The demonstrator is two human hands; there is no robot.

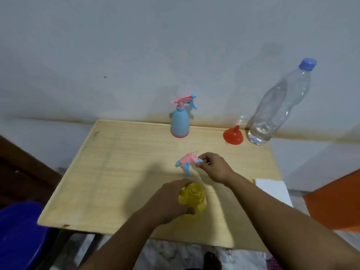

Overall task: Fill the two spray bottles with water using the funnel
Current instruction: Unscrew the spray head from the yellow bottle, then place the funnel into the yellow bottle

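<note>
My left hand (171,201) grips a yellow spray bottle body (194,197) standing near the front of the wooden table (116,172); its neck is open, with no top on it. My right hand (212,168) pinches a pink and blue spray head (187,160) just above the table, behind the yellow bottle. A blue spray bottle (180,121) with its pink head on stands at the back middle. A red funnel (233,135) lies mouth down at the back right. Beside it a clear water bottle (276,106) with a blue cap holds a little water.
The table stands against a pale wall. A white sheet (272,190) lies at the table's right edge. An orange object (335,203) is off to the right, a blue plastic chair (19,236) low on the left.
</note>
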